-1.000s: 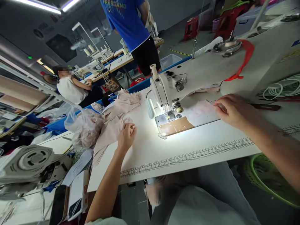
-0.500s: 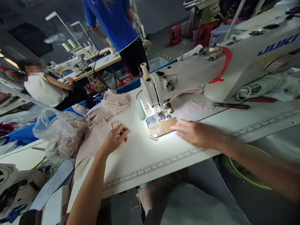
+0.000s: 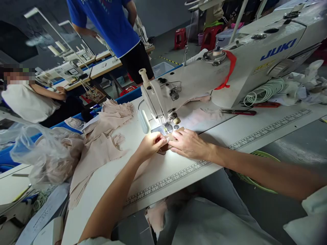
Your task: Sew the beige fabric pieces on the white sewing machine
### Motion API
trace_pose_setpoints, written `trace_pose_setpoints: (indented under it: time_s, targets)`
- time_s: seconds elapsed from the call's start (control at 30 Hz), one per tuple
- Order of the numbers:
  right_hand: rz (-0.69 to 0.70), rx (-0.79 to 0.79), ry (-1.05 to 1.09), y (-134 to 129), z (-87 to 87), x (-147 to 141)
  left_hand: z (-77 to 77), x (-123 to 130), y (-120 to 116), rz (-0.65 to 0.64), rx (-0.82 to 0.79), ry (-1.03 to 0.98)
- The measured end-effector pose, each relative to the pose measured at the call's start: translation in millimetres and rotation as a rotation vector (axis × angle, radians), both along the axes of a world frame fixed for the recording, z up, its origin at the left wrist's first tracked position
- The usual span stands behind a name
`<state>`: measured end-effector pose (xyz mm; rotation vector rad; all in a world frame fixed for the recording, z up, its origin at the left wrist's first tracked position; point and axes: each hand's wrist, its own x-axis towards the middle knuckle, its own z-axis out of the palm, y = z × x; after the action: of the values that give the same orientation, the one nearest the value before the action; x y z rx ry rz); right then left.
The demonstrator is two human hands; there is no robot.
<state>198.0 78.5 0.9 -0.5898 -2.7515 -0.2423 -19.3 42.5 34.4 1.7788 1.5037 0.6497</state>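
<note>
Pinching what looks like a bit of pale cloth [image 3: 144,166], the left hand [image 3: 150,144] has its thumb and finger together close to the needle [image 3: 165,127]. The right hand [image 3: 190,144] lies beside it, fingers bent down over a brown strip [image 3: 180,130]. I cannot tell if that grip is closed on the cloth too, because the fingers hide it. The cloth is on the bench [image 3: 97,190], in front of the sewing machine [image 3: 191,83], in the bright light.

Fingers are very near the needle, so one could get poked if the machine ran while they were there. The cloth is thin and soft, so it could fold or go crooked if the two hands pulled different ways. The big cloth pile [image 3: 102,146] is near the left arm, and a bump could mess it up.

Big blue letters [image 3: 278,49] on the machine say JUKI. A yellow label [image 3: 264,67] sits under them, too blurry to read. A ruler [image 3: 184,174] with little numbers runs along the bench. The paper [image 3: 44,212] at the low left has marks I can't read.
</note>
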Motion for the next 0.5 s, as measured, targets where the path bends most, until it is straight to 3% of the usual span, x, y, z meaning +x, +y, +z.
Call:
trace_pose_setpoints:
  time_s: [0.17,0.5]
  targets:
    - [-0.019,0.002,0.079,0.3,-4.1,1.1,-14.8,5.3,2.9,0.138,-0.102,0.004]
    - [-0.068,-0.082,0.146,3.1,-3.1,8.4,-7.6,9.9,5.1,0.199,-0.127,0.195]
